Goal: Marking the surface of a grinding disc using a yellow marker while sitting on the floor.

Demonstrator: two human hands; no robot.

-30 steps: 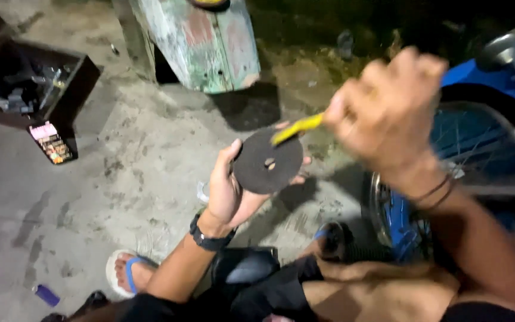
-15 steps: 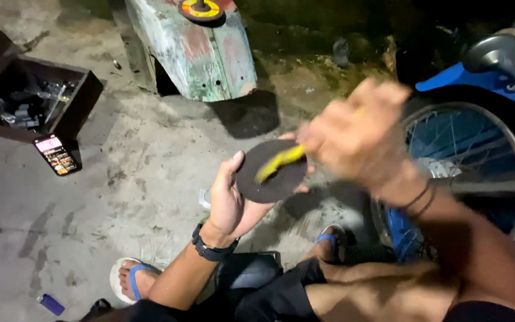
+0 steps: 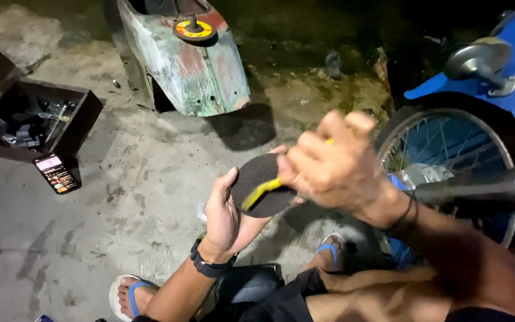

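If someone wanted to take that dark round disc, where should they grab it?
Probably by its upper rim, from above. The disc is thin and flat, the left hand cups its lower edge, and the right hand works a yellow tool across its face.

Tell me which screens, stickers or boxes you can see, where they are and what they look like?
Phone: flat on the concrete beside the box, a lit rectangular screen with small colourful tiles.
Open box: far left, dark brown, square, metal parts inside.
Round label: on the worn green panel, yellow and red ring.
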